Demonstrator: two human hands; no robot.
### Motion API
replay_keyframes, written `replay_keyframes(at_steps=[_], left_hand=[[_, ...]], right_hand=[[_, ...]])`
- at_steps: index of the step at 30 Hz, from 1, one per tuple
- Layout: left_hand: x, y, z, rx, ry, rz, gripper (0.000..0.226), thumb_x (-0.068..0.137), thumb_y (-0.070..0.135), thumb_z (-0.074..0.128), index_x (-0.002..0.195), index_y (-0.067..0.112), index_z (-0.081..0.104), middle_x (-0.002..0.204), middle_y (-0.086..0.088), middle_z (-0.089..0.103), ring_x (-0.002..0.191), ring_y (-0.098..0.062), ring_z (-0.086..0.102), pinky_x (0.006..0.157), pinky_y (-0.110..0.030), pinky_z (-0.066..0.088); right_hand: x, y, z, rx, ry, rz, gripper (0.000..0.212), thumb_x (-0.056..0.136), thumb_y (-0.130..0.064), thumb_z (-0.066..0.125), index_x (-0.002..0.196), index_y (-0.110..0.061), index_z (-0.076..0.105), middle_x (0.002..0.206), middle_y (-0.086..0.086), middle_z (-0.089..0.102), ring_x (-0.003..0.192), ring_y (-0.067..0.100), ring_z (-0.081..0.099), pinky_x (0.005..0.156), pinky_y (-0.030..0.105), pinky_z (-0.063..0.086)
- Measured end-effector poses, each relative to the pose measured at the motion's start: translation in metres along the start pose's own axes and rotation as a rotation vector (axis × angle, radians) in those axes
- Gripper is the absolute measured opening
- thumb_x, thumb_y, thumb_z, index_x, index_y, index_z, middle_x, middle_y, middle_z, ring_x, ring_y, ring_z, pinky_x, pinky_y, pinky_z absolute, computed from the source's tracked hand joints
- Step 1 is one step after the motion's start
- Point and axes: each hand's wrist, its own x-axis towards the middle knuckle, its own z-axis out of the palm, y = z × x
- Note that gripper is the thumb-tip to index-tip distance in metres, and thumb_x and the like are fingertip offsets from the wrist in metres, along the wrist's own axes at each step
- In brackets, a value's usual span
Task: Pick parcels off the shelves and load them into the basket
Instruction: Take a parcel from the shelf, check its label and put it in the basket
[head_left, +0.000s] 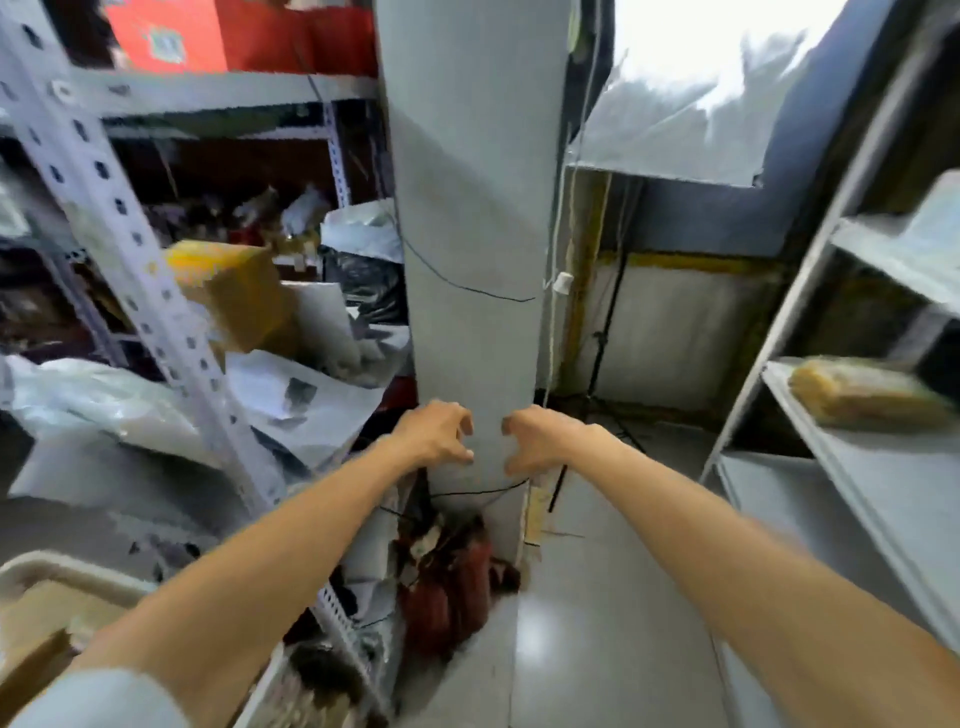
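Note:
Both my arms reach forward at mid-frame in front of a grey pillar (470, 208). My left hand (434, 431) and my right hand (543, 436) face each other a small gap apart, fingers loosely curled, holding nothing. A cardboard box with yellow tape (234, 291) sits on the left shelf among white and grey poly-bag parcels (306, 400). A yellowish wrapped parcel (862, 389) lies on the right shelf. The white basket (62, 577) shows at the bottom left with cardboard parcels inside. The picture is blurred by motion.
A perforated metal shelf upright (130, 249) slants across the left. A grey shelf unit (852, 467) lines the right side. Red bags (447, 587) lie on the floor at the pillar's foot. A tripod stand (602, 338) and cords stand behind the pillar.

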Motion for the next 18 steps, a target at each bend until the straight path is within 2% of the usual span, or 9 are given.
replay_keyframes(at_steps=[4, 9, 12, 15, 18], left_hand=[[0.07, 0.076, 0.002, 0.052, -0.043, 0.188, 0.042, 0.077, 0.042, 0.072, 0.115, 0.025, 0.062, 0.113, 0.002, 0.064, 0.104, -0.019, 0.06, 0.084, -0.032, 0.05], [0.126, 0.173, 0.02, 0.122, -0.064, 0.389, 0.039, 0.076, 0.042, 0.071, 0.11, 0.026, 0.063, 0.108, 0.002, 0.065, 0.101, -0.021, 0.061, 0.08, -0.031, 0.05], [0.141, 0.228, 0.034, 0.168, -0.071, 0.519, 0.041, 0.075, 0.043, 0.072, 0.111, 0.027, 0.062, 0.111, 0.0, 0.064, 0.101, -0.022, 0.06, 0.074, -0.03, 0.045], [0.153, 0.283, 0.045, 0.183, -0.11, 0.664, 0.044, 0.075, 0.04, 0.072, 0.115, 0.026, 0.06, 0.114, 0.0, 0.063, 0.102, -0.022, 0.059, 0.072, -0.03, 0.043], [0.162, 0.338, 0.053, 0.195, -0.131, 0.794, 0.045, 0.077, 0.039, 0.071, 0.119, 0.025, 0.06, 0.115, -0.001, 0.062, 0.103, -0.022, 0.06, 0.077, -0.032, 0.048]], right_hand=[[-0.032, 0.081, -0.01, 0.036, 0.127, 0.167, 0.042, 0.081, -0.033, 0.069, 0.112, -0.007, 0.06, 0.111, 0.013, 0.064, 0.103, 0.031, 0.06, 0.074, 0.032, 0.047], [-0.09, 0.169, -0.007, 0.067, 0.147, 0.464, 0.046, 0.082, -0.034, 0.066, 0.12, -0.011, 0.056, 0.119, 0.01, 0.06, 0.109, 0.028, 0.059, 0.085, 0.038, 0.052], [-0.136, 0.21, 0.0, 0.12, 0.14, 0.628, 0.052, 0.082, -0.038, 0.066, 0.125, -0.013, 0.053, 0.125, 0.009, 0.057, 0.11, 0.026, 0.057, 0.091, 0.043, 0.052], [-0.185, 0.238, 0.007, 0.157, 0.127, 0.785, 0.056, 0.083, -0.038, 0.065, 0.129, -0.011, 0.05, 0.13, 0.011, 0.054, 0.116, 0.028, 0.054, 0.096, 0.042, 0.048], [-0.226, 0.259, 0.016, 0.192, 0.144, 0.933, 0.057, 0.082, -0.036, 0.066, 0.13, -0.011, 0.05, 0.132, 0.012, 0.053, 0.116, 0.029, 0.054, 0.095, 0.038, 0.048]])
